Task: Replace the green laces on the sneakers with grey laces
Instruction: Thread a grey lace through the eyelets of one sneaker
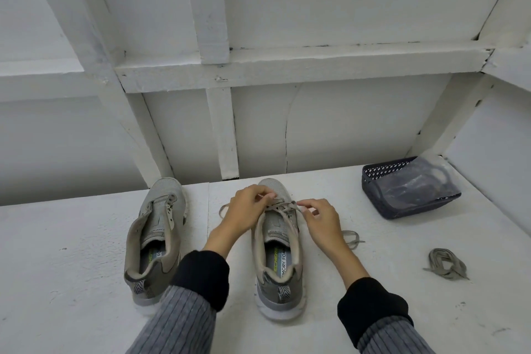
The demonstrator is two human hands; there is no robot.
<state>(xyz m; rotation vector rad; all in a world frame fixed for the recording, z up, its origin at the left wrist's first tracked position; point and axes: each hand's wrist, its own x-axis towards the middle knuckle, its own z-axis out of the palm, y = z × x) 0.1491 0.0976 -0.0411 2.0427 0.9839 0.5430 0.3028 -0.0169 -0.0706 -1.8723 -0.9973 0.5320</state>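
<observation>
Two grey sneakers stand on the white table, toes away from me. The left sneaker (156, 234) has no lace in its eyelets. The right sneaker (277, 250) has a grey-green lace (283, 205) crossing its lowest eyelets near the toe. My left hand (248, 207) pinches the lace at the sneaker's left side; a loose end curves out beside it. My right hand (319, 223) pinches the lace at the right side, and its other end (352, 238) trails on the table. A loose bundled lace (445, 263) lies at the right.
A dark mesh basket (382, 198) holding a clear plastic bag with dark contents sits at the back right of the white table (71, 253). A white panelled wall with beams rises right behind the sneakers.
</observation>
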